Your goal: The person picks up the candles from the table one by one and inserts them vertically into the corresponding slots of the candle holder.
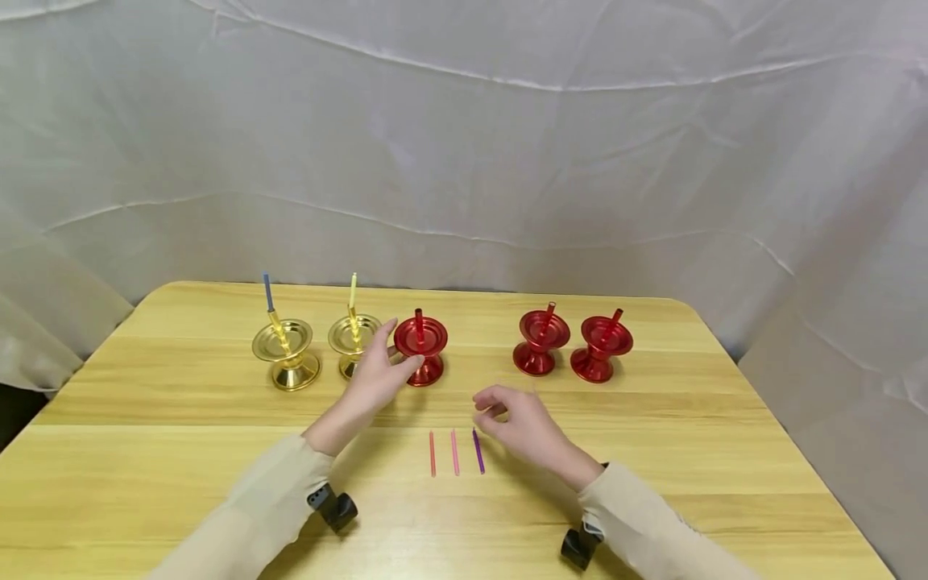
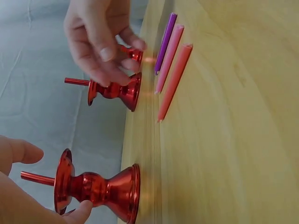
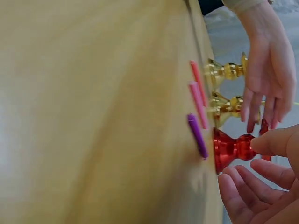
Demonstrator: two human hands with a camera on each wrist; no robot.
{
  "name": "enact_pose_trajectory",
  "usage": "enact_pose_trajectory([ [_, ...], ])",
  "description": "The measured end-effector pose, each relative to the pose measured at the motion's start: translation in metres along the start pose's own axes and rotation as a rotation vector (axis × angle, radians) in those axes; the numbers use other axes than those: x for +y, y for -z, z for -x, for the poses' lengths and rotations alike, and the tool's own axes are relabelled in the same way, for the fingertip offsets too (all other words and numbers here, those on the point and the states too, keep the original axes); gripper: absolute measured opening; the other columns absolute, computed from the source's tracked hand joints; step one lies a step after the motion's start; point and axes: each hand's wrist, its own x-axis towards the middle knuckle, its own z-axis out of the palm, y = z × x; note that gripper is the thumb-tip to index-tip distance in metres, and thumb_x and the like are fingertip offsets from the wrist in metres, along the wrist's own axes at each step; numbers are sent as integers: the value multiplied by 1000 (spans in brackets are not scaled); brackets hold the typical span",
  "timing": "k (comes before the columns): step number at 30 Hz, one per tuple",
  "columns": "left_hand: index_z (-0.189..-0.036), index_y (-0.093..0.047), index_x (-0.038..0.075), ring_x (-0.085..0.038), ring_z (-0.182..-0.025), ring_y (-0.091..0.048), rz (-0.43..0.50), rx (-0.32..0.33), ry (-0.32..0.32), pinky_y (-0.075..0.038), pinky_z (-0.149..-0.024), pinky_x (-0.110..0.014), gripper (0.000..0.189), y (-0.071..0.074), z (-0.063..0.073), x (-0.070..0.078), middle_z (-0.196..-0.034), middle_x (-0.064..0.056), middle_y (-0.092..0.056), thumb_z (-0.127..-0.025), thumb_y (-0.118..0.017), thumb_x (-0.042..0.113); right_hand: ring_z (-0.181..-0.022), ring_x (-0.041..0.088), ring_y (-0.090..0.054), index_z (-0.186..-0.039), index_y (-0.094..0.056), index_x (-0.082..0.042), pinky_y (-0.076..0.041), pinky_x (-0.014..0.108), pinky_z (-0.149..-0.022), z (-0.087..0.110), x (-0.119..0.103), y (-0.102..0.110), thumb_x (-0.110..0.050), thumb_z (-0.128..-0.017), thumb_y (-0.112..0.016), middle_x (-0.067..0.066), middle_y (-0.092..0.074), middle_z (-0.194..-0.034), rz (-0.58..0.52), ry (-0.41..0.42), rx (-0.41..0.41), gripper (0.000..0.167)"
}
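Observation:
My left hand (image 1: 373, 380) reaches to the nearest red candle holder (image 1: 428, 366), thumb and fingers spread at its left side and front, close by the dish. In the right wrist view the fingers of that left hand (image 3: 270, 70) look long and straight. Over the table, just beyond the purple candle (image 1: 478, 451), hovers my right hand (image 1: 525, 425) with loosely bent fingers and nothing between them. A pink candle (image 1: 455, 453) and a coral-red candle (image 1: 432, 454) lie in a row to the left of the purple one.
Two gold holders stand at the left, one bearing a blue candle (image 1: 268, 292), the other a yellow candle (image 1: 353, 290). Farther right are two more red holders, one red holder (image 1: 536, 358) beside another red holder (image 1: 593, 364). Behind the wooden table (image 1: 145, 483) hangs a pale cloth (image 1: 464, 145).

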Motion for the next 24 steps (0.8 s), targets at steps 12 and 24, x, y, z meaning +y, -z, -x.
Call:
enact_pose_trajectory([
  [12,-149,-18,-8,-38,-135,-32,-145,92,-29,-27,-112,-47,83,-15,-14,-2,-149,-27,-30,-86,-69,12,-73,12,-53,-96,-65,1,-48,22,-60,12,7,-5,-5,-82,-73,-2,-59,-81,-34,-83,-87,17],
  [24,-147,-25,-6,-38,-132,-39,-156,120,-6,-34,-108,-48,79,-21,-20,-5,-145,-26,-37,-87,-72,14,-66,10,-50,-89,-68,1,-45,22,-61,11,-2,-11,-12,-73,-83,-3,-55,-72,48,-125,-48,25],
])
